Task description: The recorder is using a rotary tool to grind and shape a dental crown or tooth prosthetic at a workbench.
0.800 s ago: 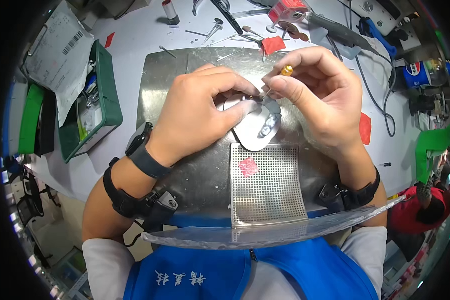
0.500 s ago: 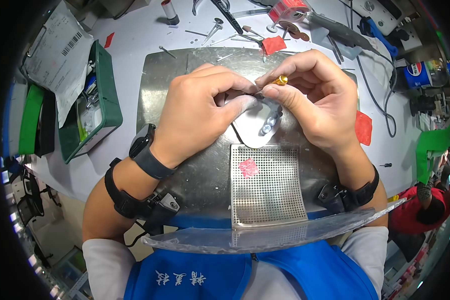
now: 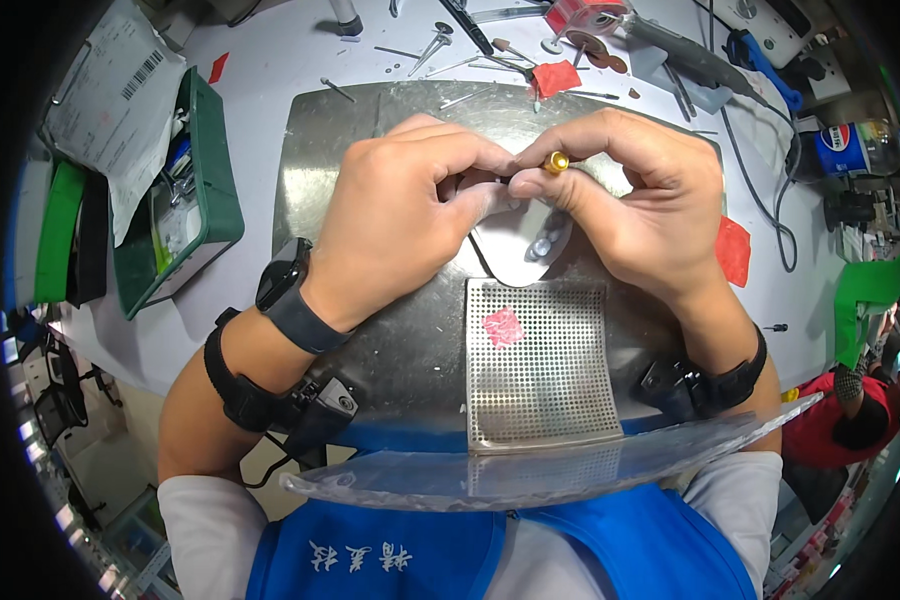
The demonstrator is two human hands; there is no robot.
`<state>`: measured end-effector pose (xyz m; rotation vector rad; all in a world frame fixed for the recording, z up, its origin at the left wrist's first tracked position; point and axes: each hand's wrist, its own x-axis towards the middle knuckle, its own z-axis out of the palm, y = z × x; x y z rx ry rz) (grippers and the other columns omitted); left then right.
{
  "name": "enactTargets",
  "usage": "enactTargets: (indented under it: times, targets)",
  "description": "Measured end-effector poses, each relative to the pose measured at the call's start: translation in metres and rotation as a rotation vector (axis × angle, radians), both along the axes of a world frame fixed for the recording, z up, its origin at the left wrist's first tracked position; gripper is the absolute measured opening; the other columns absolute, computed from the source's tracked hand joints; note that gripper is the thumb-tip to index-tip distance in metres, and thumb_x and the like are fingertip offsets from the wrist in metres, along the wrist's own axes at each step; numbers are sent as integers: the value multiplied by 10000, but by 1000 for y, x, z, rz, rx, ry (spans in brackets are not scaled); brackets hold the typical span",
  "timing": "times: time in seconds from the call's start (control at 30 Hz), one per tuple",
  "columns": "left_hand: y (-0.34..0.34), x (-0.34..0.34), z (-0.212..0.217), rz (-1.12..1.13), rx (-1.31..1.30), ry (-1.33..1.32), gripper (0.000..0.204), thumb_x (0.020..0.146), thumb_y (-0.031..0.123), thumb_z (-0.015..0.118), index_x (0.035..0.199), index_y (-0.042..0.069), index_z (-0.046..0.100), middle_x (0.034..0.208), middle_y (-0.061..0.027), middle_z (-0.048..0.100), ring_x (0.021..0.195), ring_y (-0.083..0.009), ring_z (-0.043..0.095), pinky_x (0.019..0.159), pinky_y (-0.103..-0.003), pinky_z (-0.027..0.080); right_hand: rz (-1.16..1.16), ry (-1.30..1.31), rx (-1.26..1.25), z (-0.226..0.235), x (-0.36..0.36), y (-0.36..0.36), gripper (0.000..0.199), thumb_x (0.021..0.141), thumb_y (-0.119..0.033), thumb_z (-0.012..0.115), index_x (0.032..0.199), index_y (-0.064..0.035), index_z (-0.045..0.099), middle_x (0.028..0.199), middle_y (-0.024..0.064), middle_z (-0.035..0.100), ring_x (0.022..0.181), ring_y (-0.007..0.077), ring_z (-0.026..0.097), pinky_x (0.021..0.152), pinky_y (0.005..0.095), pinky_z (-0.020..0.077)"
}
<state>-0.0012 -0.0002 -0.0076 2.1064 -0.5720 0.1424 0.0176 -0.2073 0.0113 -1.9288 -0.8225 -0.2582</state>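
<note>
A slender gold-ended tool (image 3: 556, 161) is held between the thumb and forefinger of the right hand (image 3: 645, 200), over the metal plate (image 3: 305, 165), its round end turned up and its far part hidden by the fingers. By its look it should be light, stiff and somewhat slippery at the polished end; it is best taken just behind that end.

The fingertips of the left hand (image 3: 395, 205) are pinched together, nearly meeting those of the right; whether a small part is gripped there cannot be told. Just below both hands a white rounded piece (image 3: 510, 258) with a dark edge is seen. It appears thin, smooth and easily scratched, so a hold by the rim would be safer; whether it is held or lies on the plate cannot be told.

Nearer the body, a perforated sheet (image 3: 555, 390) is laid, with a pink scrap (image 3: 504, 327) on it. Beyond the plate, a red piece (image 3: 556, 78), brown discs (image 3: 588, 44) and a corded handpiece (image 3: 695, 55) are crowded on the table (image 3: 260, 75). To the left, a green bin (image 3: 227, 165) is partly covered by paper (image 3: 110, 110). The near edge is crossed by a clear shield (image 3: 540, 477); the fingertips' contact is hidden by the hands themselves.
</note>
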Motion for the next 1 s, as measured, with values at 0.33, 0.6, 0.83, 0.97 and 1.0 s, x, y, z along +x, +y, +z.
enactTargets:
  times: [0.33, 0.6, 0.83, 0.97, 1.0]
  targets:
    - [-1, 0, -3, 7, -53, -19, 193, 771, 20, 743, 960, -2, 708, 925, -115, 707, 870, -223, 676, 763, -301, 529, 62, -171, -21, 1, 1, 3, 356, 723, 74, 703, 1038, -83, 752, 884, 83, 697, 699, 187, 637, 621, 288, 524]
    - [-3, 4, -6, 9, -28, -107, 191, 765, 7, 728, 951, -2, 687, 924, -101, 701, 861, -234, 657, 751, -321, 520, 96, -113, 41, -2, 5, 0, 423, 720, 61, 742, 1120, -73, 733, 939, 104, 719, 751, 175, 664, 682, 255, 545]
    - [-4, 8, -7, -21, 24, -218, 235, 754, 12, 724, 985, 15, 678, 928, -108, 685, 837, -249, 643, 723, -318, 507, 25, -99, 15, 0, 5, -1, 404, 699, 23, 774, 1092, -61, 739, 909, 101, 718, 806, 189, 675, 696, 276, 539]
    - [-1, 7, -2, -57, 23, -120, 269, 742, 31, 743, 1003, 27, 679, 928, -93, 671, 819, -240, 634, 708, -315, 499, 82, -236, -79, 6, 4, -4, 410, 688, 80, 743, 1074, -59, 742, 900, 98, 722, 775, 194, 677, 685, 272, 540]
    - [-1, 7, -3, -54, 22, -117, 269, 742, 31, 743, 1003, 27, 679, 928, -93, 671, 819, -240, 634, 708, -315, 499, 61, -266, -128, 8, 3, -5, 417, 689, 103, 720, 1072, -58, 742, 904, 98, 724, 774, 196, 677, 686, 271, 540]
